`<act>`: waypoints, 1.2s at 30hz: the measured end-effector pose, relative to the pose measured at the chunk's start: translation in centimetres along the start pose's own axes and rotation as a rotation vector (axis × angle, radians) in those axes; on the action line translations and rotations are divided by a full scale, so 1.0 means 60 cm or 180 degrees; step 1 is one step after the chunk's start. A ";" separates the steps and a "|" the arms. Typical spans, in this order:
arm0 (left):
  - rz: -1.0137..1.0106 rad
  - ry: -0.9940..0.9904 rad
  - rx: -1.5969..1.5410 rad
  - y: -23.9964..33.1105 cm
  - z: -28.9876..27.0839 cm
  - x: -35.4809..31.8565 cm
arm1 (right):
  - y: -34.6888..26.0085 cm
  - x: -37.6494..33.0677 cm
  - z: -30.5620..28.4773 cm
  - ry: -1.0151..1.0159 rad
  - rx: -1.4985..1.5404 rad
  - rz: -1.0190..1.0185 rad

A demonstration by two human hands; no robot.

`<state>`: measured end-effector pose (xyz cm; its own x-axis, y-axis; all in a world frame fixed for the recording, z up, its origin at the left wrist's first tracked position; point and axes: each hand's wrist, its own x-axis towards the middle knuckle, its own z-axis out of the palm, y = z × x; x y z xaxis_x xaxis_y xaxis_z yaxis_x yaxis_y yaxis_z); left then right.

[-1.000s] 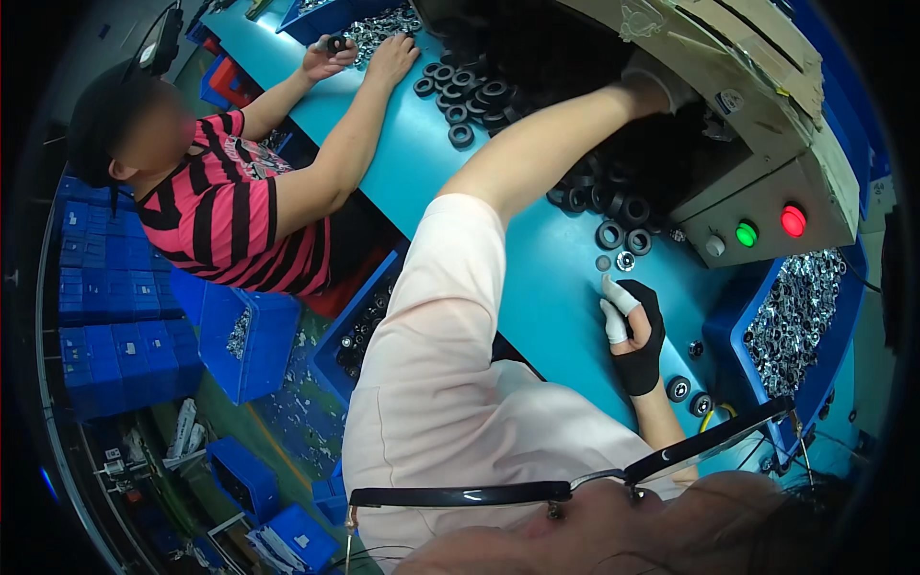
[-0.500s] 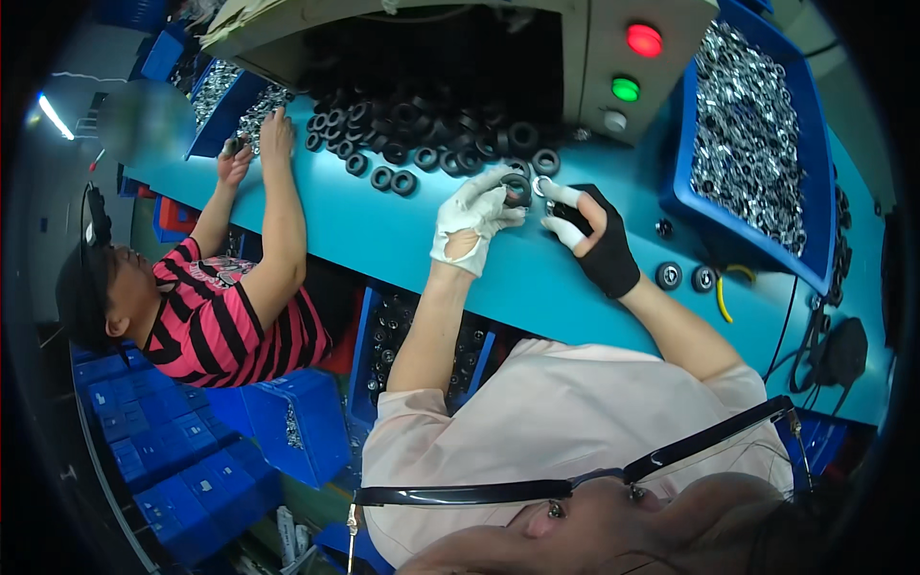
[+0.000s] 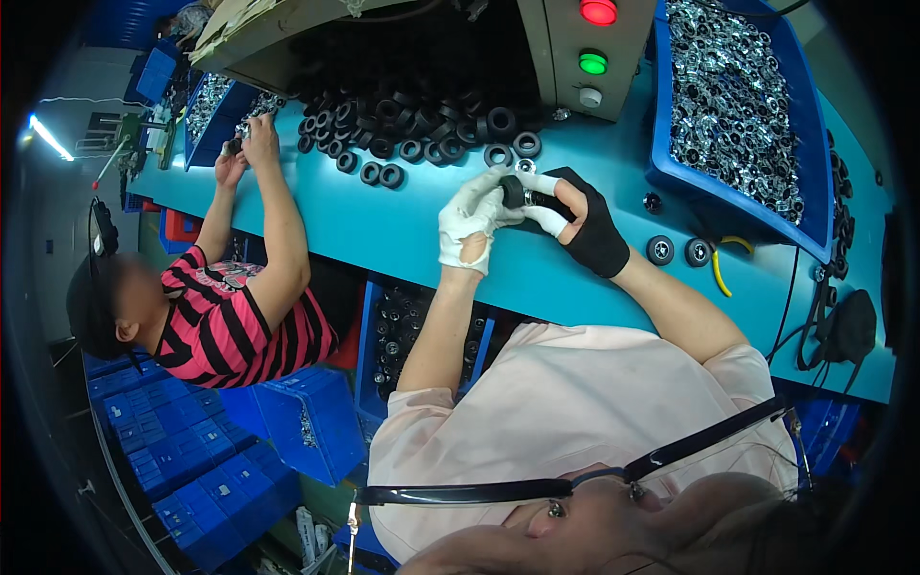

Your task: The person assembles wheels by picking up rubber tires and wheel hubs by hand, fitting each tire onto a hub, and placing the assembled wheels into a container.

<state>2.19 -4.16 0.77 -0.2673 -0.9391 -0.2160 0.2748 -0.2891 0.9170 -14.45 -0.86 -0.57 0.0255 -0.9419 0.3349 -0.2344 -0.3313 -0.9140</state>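
Note:
My left hand, in a white glove with a hole at its back, grips a small black rubber tyre between thumb and fingers. My right hand wears a black glove with white-covered fingertips. Its thumb and fingers pinch a small dark and silver wheel hub against the tyre's open side. How far the hub sits inside the tyre is hidden. Just beyond my fingers, a shiny silver hub rests on the blue-green table.
Black tyres are heaped at a machine's opening. Right of it stands a blue bin of silver hubs. Two assembled wheels and yellow-handled pliers lie right of my hand. At left, a co-worker in a striped shirt handles small parts.
My hands have come together, and the tyre has turned so its opening faces my right hand, with the hub now against it. The whole view has shifted slightly. The co-worker's hands have come closer together.

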 end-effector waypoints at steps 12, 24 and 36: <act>-0.0565 -0.0436 -0.0991 -0.012 -0.016 0.007 | -0.003 0.003 -0.006 0.0249 0.0461 0.0350; -0.0608 -0.0354 -0.1199 -0.011 -0.015 0.003 | -0.005 -0.001 -0.001 0.0229 0.0262 0.0193; -0.0309 -0.0171 -0.0375 -0.013 0.024 -0.007 | -0.001 0.008 0.000 0.0133 -0.0644 -0.0441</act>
<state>0.78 -3.26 0.62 -0.3459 -0.8953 -0.2805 0.3510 -0.4008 0.8463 -14.42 -1.28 -0.35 0.0318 -0.8837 0.4669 -0.4212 -0.4355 -0.7956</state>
